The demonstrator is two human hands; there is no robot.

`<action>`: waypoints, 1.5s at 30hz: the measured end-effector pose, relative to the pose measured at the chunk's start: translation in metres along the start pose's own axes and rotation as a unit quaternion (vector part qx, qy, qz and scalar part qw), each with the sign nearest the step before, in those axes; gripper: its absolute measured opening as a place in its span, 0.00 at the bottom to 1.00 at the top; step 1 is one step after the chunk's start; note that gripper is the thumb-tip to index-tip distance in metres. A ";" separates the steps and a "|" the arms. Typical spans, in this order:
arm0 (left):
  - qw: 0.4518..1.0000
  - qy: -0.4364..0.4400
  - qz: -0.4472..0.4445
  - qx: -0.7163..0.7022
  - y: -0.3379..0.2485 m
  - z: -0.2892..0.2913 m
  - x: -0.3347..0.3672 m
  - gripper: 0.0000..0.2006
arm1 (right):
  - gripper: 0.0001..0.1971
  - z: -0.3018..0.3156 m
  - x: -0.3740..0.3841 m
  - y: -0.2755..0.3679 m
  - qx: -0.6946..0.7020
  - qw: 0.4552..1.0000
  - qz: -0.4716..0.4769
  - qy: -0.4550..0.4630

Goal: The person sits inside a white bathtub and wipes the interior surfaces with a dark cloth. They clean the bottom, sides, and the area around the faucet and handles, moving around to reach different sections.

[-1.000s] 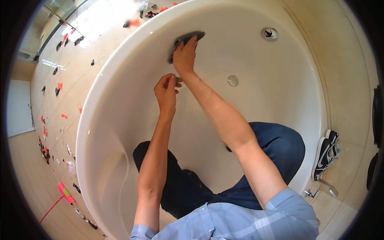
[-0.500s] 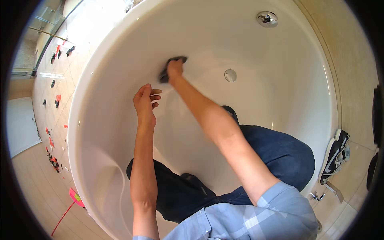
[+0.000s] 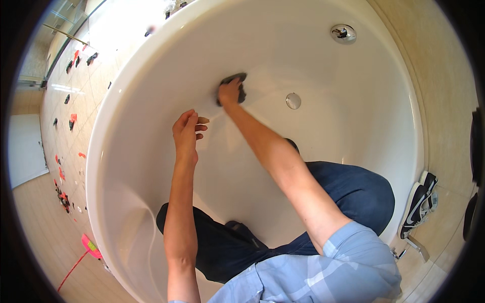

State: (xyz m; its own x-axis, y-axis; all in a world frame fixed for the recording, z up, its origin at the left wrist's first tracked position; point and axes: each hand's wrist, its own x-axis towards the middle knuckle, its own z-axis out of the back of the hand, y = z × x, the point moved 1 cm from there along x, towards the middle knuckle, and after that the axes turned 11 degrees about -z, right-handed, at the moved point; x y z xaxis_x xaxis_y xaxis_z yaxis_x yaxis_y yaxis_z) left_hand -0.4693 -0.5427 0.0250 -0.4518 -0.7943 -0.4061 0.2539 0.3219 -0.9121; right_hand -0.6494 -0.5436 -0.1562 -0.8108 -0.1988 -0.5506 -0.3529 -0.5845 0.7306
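My right hand (image 3: pixel 230 92) presses a dark grey cloth (image 3: pixel 242 94) against the white bathtub (image 3: pixel 323 65), on its curved inner wall left of the round silver drain cover (image 3: pixel 293 101). The cloth spreads out on both sides of the hand. Nearer to me and to the left, my left hand (image 3: pixel 188 130) hovers with its fingers loosely bent and apart. Nothing shows in its grip, though one fingertip looks tan and I cannot make out why. I crouch inside the tub, my dark-trousered knees (image 3: pixel 348 194) below the arms.
A chrome overflow fitting (image 3: pixel 343 34) sits high on the tub's far wall. Black-and-white sneakers (image 3: pixel 418 202) stand outside on the right, beside a metal tap (image 3: pixel 417 248). Red and black scraps (image 3: pixel 72 121) litter the tiled floor at left, with a pink dustpan (image 3: pixel 91 246) nearer.
My right hand has slid the cloth a little to the right along the tub wall. The left hand stays nearly in place, its fingers still loosely bent. The view has shifted slightly.
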 end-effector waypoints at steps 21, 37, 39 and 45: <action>0.998 0.012 -0.052 0.016 0.000 0.036 -0.018 0.18 | 0.35 0.111 -0.007 0.171 0.122 0.910 0.265 -0.296; 0.992 -0.019 -0.119 0.025 0.003 0.060 -0.037 0.16 | 0.37 0.034 -0.022 0.091 0.177 0.958 0.181 -0.135; 0.985 -0.014 -0.170 0.021 0.001 0.051 -0.041 0.15 | 0.36 0.007 -0.030 0.057 0.208 0.971 0.101 -0.065; 0.963 -0.005 -0.258 0.080 -0.005 0.040 -0.069 0.11 | 0.29 -0.059 -0.141 0.013 0.064 0.992 -0.082 0.078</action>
State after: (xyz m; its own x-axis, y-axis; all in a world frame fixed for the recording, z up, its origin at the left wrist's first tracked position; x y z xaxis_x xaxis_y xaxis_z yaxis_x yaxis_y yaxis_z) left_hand -0.4048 -0.5100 0.0597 -0.5451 -0.8323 0.1007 0.1257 -0.1999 -0.9717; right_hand -0.5116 -0.5699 -0.0927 -0.6592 -0.2346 -0.7144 -0.5384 -0.5160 0.6662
